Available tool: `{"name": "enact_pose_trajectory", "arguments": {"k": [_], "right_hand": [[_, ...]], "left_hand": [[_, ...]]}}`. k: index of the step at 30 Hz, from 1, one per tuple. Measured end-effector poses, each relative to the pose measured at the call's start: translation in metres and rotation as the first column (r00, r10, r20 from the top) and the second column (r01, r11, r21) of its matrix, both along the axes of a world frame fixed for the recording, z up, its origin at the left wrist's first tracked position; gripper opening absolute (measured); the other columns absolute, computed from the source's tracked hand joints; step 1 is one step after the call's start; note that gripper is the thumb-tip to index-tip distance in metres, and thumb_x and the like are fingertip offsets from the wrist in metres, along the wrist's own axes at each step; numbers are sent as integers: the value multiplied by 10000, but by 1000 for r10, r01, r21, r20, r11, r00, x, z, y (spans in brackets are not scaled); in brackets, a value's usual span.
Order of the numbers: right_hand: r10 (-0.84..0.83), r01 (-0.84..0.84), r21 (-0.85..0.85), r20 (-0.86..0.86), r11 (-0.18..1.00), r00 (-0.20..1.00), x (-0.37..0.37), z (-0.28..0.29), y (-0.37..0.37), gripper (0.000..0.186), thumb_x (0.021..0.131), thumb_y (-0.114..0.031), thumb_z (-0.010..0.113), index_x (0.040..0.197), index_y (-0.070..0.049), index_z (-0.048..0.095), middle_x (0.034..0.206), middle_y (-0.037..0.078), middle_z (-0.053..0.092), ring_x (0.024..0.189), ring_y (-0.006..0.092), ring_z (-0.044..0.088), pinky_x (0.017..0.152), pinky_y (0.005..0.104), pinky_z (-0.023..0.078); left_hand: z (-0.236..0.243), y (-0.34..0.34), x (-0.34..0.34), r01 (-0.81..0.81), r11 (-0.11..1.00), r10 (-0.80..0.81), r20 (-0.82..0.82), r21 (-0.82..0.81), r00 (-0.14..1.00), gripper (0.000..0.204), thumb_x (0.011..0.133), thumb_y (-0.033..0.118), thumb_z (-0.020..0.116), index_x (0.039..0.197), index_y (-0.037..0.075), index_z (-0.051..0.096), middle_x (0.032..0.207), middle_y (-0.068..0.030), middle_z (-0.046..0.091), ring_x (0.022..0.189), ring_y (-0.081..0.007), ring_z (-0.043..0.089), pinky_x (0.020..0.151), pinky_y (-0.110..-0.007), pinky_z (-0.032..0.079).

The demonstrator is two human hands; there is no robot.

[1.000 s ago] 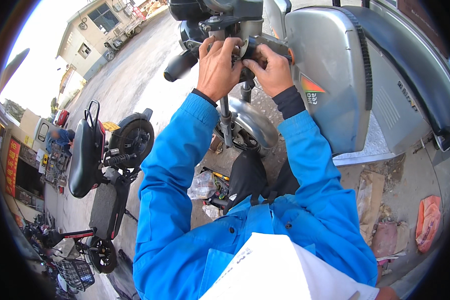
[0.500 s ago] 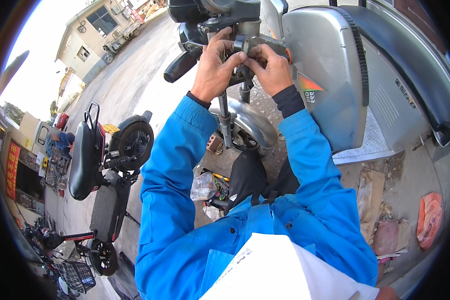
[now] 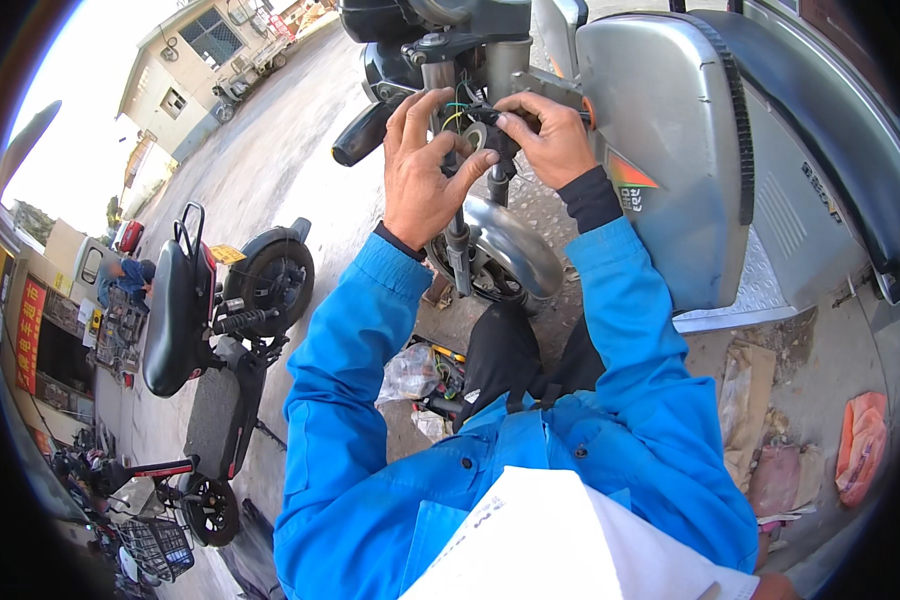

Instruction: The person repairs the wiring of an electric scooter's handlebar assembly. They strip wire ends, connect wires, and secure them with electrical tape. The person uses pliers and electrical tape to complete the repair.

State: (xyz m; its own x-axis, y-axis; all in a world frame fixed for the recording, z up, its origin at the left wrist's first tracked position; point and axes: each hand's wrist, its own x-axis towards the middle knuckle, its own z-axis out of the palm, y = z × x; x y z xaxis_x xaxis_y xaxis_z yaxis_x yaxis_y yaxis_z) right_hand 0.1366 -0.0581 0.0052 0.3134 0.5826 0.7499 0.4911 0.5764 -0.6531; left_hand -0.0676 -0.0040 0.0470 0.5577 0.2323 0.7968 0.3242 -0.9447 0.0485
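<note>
In front of the vehicle's steering column, my left hand [image 3: 422, 165] is curled, thumb and forefinger beside a roll of tape [image 3: 478, 137] with a pale core. Its raised fingers reach toward thin green and yellow wires [image 3: 454, 116]. My right hand [image 3: 548, 138] is closed in a pinch on a dark wire [image 3: 489, 115] across from it; the fingertips partly cover what they hold. Behind my hands stand the fork and a black handlebar grip [image 3: 366, 132]. Below them is the front wheel's silver mudguard [image 3: 513, 245].
A grey body panel [image 3: 660, 150] of the vehicle stands close on my right. A black scooter [image 3: 215, 390] is parked on the left. By my knees lie a clear plastic bag [image 3: 410, 374] and tools. An orange sack [image 3: 860, 448] and cardboard [image 3: 747, 405] are on the right.
My hands have moved apart; earlier both were at the tape roll. The roll now sits lower, beside my left thumb. Green and yellow wires have come into view, with my right fingers at a dark wire.
</note>
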Motion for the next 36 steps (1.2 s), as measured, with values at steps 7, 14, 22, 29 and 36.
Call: {"name": "enact_pose_trajectory", "arguments": {"k": [7, 14, 22, 29, 36], "right_hand": [[52, -52, -20, 6, 998, 999, 2, 0, -3, 167, 991, -117, 751, 1114, -3, 746, 896, 124, 765, 745, 193, 683, 720, 343, 550], [-115, 120, -26, 144, 992, 983, -6, 5, -4, 184, 1010, -140, 776, 1091, 19, 732, 859, 50, 734, 730, 106, 604, 680, 314, 509], [-48, 48, -132, 2, 990, 999, -9, 8, -6, 259, 959, -170, 807, 1079, 33, 699, 897, 165, 786, 832, 291, 776, 785, 397, 595], [80, -102, -210, -111, 972, 991, 2, 2, 8, 422, 956, -184, 833, 1259, 67, 681, 1020, 173, 802, 943, 233, 771, 854, 362, 592], [225, -319, -233, -354, 919, 908, 7, 7, 6, 370, 1079, -274, 712, 1229, 64, 710, 964, 45, 731, 825, 128, 658, 786, 300, 542]], "left_hand": [[2, 11, 3, -39, 976, 57, -78, 214, 995, 186, 850, 216, 876, 935, 61, 820, 1671, -98, 476, 1528, -413, 386, 1253, -564, 323], [5, 26, 12, -80, 951, 108, -78, 298, 991, 205, 809, 167, 866, 976, 60, 813, 1664, -85, 483, 1528, -381, 408, 1270, -578, 305], [6, 39, 30, -96, 883, 104, 6, 460, 995, 237, 729, 167, 880, 841, 67, 696, 1581, -60, 576, 1471, -327, 511, 1251, -535, 367], [18, 50, 26, -8, 854, 51, -68, 521, 996, 273, 721, 252, 904, 812, 101, 696, 1598, -28, 570, 1503, -281, 485, 1290, -534, 315], [28, 51, 20, 55, 850, 17, -132, 524, 991, 332, 769, 338, 933, 809, 112, 693, 1597, -34, 571, 1513, -290, 473, 1307, -546, 279]]}}
